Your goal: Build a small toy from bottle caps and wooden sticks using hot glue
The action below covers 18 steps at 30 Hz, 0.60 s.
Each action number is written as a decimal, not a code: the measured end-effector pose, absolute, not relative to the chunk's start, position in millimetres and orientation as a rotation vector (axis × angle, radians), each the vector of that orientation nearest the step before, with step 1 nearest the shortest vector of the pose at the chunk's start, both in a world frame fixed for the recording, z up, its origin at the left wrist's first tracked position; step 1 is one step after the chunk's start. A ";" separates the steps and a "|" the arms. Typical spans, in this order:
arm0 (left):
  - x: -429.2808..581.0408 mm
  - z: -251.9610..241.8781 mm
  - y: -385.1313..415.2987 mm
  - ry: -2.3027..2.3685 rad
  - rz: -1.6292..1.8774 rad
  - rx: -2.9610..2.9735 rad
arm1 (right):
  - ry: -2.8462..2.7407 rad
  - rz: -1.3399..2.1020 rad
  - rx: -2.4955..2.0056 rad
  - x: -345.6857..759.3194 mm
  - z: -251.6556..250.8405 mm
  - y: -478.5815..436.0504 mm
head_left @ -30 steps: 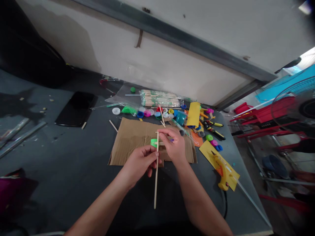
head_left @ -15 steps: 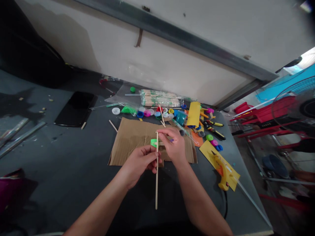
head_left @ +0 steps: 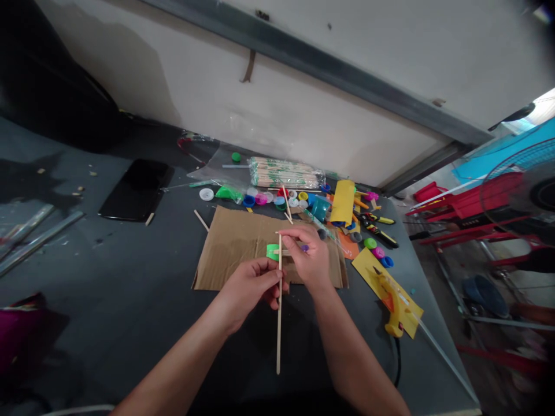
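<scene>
My left hand (head_left: 250, 287) pinches a long thin wooden stick (head_left: 278, 323) near its upper half; the stick runs from my fingers down toward me. My right hand (head_left: 307, 257) is closed on the stick's top end, with a green bottle cap (head_left: 272, 251) and a short cross stick right by its fingers. Both hands hover over a sheet of brown cardboard (head_left: 234, 242) lying on the dark table (head_left: 130, 277).
A yellow glue gun (head_left: 392, 300) lies on yellow paper to the right. Several coloured bottle caps (head_left: 277, 199), a packet of sticks (head_left: 284, 172), a yellow roll (head_left: 342, 202) and cutters sit behind the cardboard. A black phone (head_left: 136, 190) lies at left. Red shelving stands beyond the table's right edge.
The view shifted slightly. Both hands keep their hold on the stick, whose lower end sits a little further down and right.
</scene>
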<state>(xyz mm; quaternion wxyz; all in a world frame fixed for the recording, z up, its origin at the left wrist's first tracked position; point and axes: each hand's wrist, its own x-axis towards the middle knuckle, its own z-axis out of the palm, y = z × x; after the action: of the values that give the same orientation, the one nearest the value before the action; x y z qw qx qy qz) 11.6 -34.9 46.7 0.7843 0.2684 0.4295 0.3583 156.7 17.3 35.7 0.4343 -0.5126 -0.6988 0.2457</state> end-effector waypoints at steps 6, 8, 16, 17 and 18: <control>10.6 46.8 -34.7 0.947 0.777 0.576 | -1.748 0.615 -1.266 156.7 33.7 18.1; 10.4 46.4 -34.8 0.950 0.773 0.572 | -1.750 0.616 -1.265 156.7 33.3 18.2; 10.3 44.5 -33.6 0.942 0.762 0.575 | -1.746 0.611 -1.263 156.9 33.5 18.3; 10.4 44.5 -33.6 0.941 0.762 0.575 | -1.744 0.611 -1.262 156.9 33.5 18.3; 10.5 44.5 -33.7 0.939 0.762 0.575 | -1.743 0.611 -1.262 156.8 33.4 18.4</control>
<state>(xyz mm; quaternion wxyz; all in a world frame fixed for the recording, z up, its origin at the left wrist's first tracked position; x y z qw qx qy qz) 10.5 -33.7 44.5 0.7841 0.2667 0.4353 0.3529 156.8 18.4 33.4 0.4369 -0.5074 -0.7009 0.2458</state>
